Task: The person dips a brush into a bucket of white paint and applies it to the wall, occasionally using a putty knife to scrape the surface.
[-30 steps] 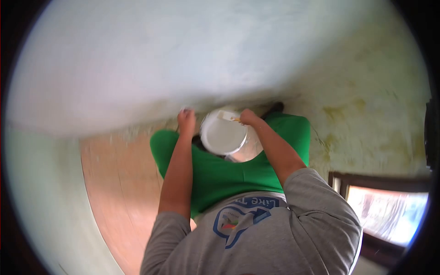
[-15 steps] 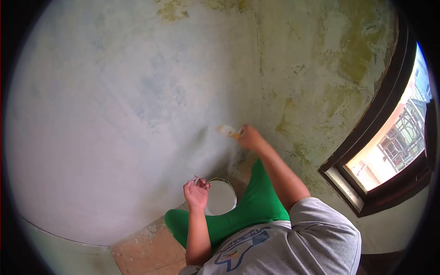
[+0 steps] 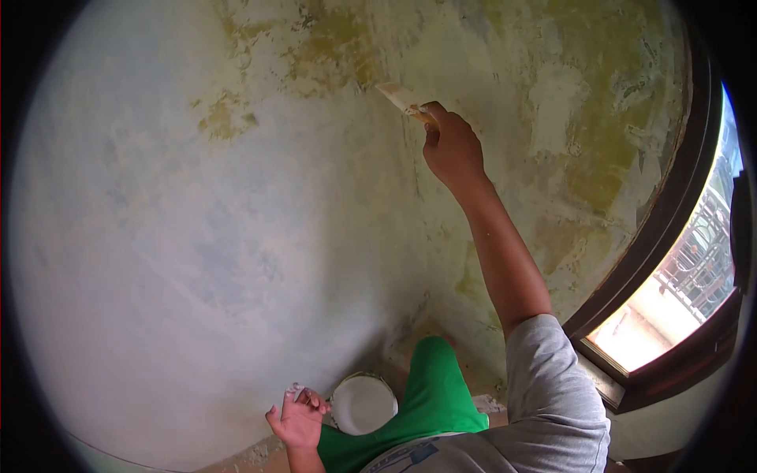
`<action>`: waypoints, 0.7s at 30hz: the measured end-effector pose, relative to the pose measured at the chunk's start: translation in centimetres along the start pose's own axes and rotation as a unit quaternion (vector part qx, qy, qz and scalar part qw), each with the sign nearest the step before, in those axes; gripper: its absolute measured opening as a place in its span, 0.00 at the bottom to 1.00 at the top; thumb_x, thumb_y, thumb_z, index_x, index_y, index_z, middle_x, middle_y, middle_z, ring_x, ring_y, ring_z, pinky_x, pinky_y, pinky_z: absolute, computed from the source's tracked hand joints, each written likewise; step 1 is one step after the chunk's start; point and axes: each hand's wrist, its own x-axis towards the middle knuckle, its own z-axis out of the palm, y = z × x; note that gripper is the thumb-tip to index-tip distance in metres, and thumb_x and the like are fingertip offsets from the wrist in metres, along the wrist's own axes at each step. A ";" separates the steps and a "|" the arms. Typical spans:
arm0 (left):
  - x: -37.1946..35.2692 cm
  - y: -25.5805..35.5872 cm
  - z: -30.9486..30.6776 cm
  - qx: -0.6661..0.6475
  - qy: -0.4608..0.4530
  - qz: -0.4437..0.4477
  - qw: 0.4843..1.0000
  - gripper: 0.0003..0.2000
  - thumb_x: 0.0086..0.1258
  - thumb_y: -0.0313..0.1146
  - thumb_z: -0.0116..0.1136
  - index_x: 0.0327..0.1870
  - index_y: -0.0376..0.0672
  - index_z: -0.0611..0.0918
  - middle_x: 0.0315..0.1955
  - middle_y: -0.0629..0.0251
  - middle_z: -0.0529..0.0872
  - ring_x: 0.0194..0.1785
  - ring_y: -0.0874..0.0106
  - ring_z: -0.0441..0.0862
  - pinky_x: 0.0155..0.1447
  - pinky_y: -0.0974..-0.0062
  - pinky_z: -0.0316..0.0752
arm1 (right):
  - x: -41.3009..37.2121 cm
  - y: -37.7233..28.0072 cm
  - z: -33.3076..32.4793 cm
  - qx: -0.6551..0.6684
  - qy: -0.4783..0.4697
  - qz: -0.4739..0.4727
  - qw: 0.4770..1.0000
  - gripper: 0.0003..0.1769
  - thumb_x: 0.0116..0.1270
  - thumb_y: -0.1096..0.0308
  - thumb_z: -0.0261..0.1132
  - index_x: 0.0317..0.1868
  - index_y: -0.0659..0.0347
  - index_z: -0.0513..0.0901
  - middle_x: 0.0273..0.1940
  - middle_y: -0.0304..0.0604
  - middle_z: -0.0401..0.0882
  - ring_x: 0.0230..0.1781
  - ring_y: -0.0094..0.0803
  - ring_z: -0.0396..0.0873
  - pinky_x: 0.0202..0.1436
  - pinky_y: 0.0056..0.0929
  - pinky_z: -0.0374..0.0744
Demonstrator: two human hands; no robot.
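My right hand (image 3: pixel 455 148) is closed round the handle of a putty knife (image 3: pixel 400 98), raised near the corner where the two walls meet. Its pale wide blade points up and left, by a patch of olive-green stain on the wall (image 3: pixel 213 260). Low in the view, my left hand (image 3: pixel 298 418) is palm up, its fingers apart and partly curled, with white smears on a fingertip and nothing held. Just right of it is a round bucket (image 3: pixel 363 404) with a whitish content.
The right-hand wall (image 3: pixel 552 118) has patchy green and white areas. A dark window frame (image 3: pixel 631 276) curves along the right, with a metal grille (image 3: pixel 698 260) outside. My green-clad knee (image 3: pixel 438 378) is beside the bucket.
My right hand has moved up the wall with the putty knife. The view has shifted upward, so my left hand and the bucket appear lower.
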 end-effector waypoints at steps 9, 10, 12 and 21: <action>3.0 -0.6 1.4 0.031 0.007 -0.016 0.999 0.31 0.68 0.66 0.43 0.52 0.43 0.77 0.35 0.54 0.78 0.38 0.57 0.74 0.47 0.57 0.69 | 3.9 1.8 1.7 -0.031 -0.021 0.030 0.999 0.13 0.69 0.72 0.61 0.53 0.54 0.80 0.43 0.53 0.83 0.44 0.53 0.83 0.46 0.49 0.80; 3.2 -0.8 1.3 0.028 0.006 -0.027 0.999 0.32 0.67 0.65 0.43 0.52 0.43 0.77 0.35 0.54 0.78 0.39 0.56 0.75 0.47 0.57 0.68 | 3.8 2.3 2.4 -0.030 -0.008 0.007 0.999 0.13 0.68 0.72 0.61 0.52 0.55 0.81 0.42 0.53 0.84 0.45 0.53 0.83 0.46 0.49 0.80; 3.6 -1.2 0.9 0.029 -0.001 -0.040 0.999 0.31 0.67 0.64 0.43 0.52 0.44 0.77 0.36 0.53 0.78 0.39 0.56 0.75 0.47 0.56 0.69 | 3.8 3.1 3.1 -0.031 0.006 -0.012 0.999 0.13 0.67 0.73 0.61 0.51 0.55 0.82 0.42 0.53 0.84 0.45 0.53 0.83 0.46 0.49 0.80; 5.2 -2.0 2.0 0.015 -0.040 -0.065 0.997 0.31 0.67 0.64 0.45 0.54 0.43 0.77 0.38 0.54 0.78 0.40 0.57 0.74 0.47 0.57 0.68 | 4.3 1.9 0.9 -0.023 -0.027 0.012 0.999 0.20 0.58 0.72 0.65 0.52 0.52 0.86 0.42 0.53 0.84 0.47 0.50 0.83 0.50 0.45 0.81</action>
